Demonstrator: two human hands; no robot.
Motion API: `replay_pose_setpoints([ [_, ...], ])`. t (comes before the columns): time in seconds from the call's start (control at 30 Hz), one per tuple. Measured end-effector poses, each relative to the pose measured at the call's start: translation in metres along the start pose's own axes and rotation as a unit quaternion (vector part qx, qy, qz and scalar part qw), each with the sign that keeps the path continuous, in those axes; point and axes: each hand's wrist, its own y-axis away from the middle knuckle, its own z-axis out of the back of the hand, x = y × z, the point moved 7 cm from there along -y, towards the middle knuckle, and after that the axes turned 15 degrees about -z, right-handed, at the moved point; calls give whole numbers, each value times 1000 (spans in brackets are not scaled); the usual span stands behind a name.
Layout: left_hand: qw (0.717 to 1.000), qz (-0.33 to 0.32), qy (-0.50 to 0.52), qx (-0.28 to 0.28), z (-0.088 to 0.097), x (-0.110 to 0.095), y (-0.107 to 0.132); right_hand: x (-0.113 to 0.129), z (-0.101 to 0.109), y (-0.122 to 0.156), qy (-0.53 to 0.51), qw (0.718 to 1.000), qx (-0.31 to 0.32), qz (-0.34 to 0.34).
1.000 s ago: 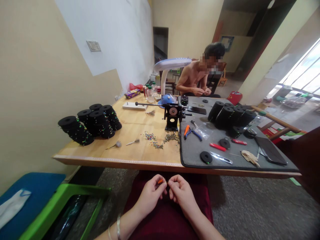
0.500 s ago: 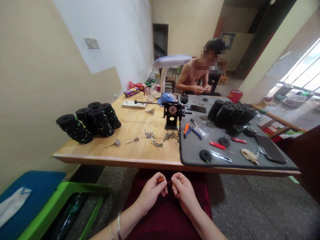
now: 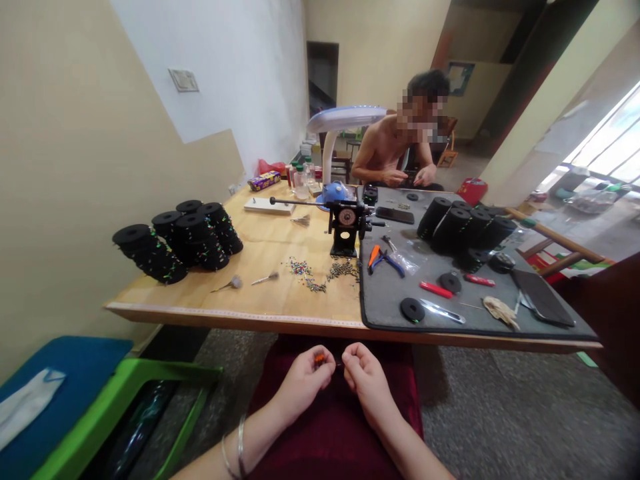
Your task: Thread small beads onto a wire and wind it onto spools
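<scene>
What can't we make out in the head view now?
All in the head view:
Orange item: mostly covered by the left hand, full shape unclear.
Right hand: anything pinched there is too small and blurred.
Dial on the black winder: markings too small.
White cloth: cut off by the left edge.

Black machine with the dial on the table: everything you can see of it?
The black machine looks metal and stands upright, its base on the wooden table beside the left edge of the grey mat. A round, reddish dial faces the camera, above a pale oval opening. A long, thin rod runs out to picture left, ending in a dark knob; shorter parts stick out right, over the mat. Dial markings are too small to read.
</scene>
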Motion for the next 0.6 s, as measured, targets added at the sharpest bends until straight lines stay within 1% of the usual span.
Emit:
replay_pose_setpoints([
  [0.07,999,-30,-40,-21,4,-6,-1,-2,-2,-1,1,1000,10,-7],
  [0.13,997,-46,-60,-28,5,-10,-1,-4,-5,-1,-4,999,26,-18],
  [0.3,996,-42,-70,-22,5,-16,-1,-4,-8,0,-14,998,48,-42],
  [0.4,996,-49,-56,-41,9,-19,-2,-4,-9,2,11,997,59,-52],
  [0.5,995,-64,-51,-63,14,-19,-3,1,-9,5,67,996,50,-25],
  [0.6,995,-59,-31,-72,17,-13,-4,6,-6,7,107,994,25,15],
])
